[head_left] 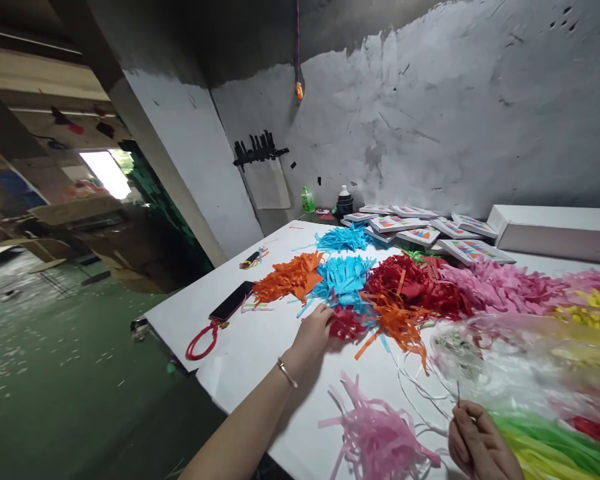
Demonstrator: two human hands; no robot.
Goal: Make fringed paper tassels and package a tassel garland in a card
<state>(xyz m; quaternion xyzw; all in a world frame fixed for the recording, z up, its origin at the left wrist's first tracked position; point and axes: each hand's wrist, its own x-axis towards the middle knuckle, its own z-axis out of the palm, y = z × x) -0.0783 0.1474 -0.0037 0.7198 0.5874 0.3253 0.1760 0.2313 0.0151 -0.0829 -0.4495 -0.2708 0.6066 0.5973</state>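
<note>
Right hand: fingertips pinched on a thin needle-like piece [458, 393], which points up from the grip; the hand [480, 443] is over the near part of the table.
Left hand: its fingers [326, 313] touch the left edge of a small dark red tassel [347, 323]; whether they have closed on it cannot be told. A bracelet [287, 373] circles the wrist.
White cord: loose loops [417, 387] lie between the dark red tassel and the right hand.
Pink tassel: one [380, 437] lies at the near edge, left of the right hand.
Tassel row: orange [290, 279], blue [344, 277], deep red [420, 283] and pink [505, 287] heaps run left to right beyond the left hand, with more orange strips [400, 323] in front of the deep red.
Plastic bag: clear and crumpled [525, 353], right of the cord, with green and yellow strips [555, 443] nearer the person.
Phone: dark screen up [231, 301], left of the orange heap, a red loop [203, 341] beside it.
Back of table: flat printed packs [420, 233] overlap beside a white box [555, 233].
</note>
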